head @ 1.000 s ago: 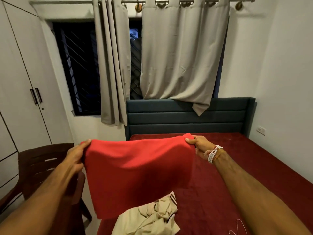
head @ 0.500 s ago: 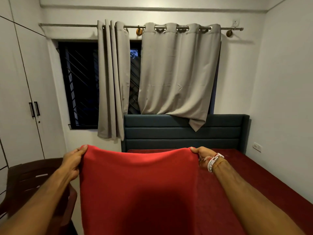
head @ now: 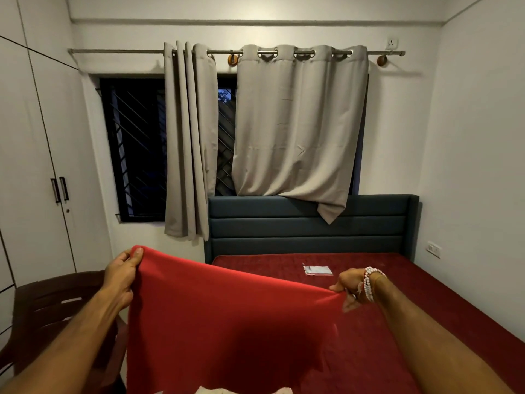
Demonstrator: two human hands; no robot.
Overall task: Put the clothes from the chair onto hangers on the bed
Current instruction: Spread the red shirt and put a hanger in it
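Held up a red garment [head: 227, 322], stretched wide at 6 o'clock in the view, hanging in front of the near end of the bed [head: 426, 322]. Pinched its upper corner, 10 o'clock from the cloth's middle, with the left hand [head: 120, 275], thumb on the front. Pinched the other corner at 2 o'clock with the right hand [head: 350, 285], fingers curled tight, lower than the left. Wore a beaded bracelet [head: 369, 282] on that wrist. Spotted a small white packet [head: 317, 270] at 1 o'clock, flat on the maroon cover. Saw a dark brown chair [head: 51, 308] at 9 o'clock, and grey curtains [head: 298, 123] at 12, one hem on the headboard [head: 306, 226].
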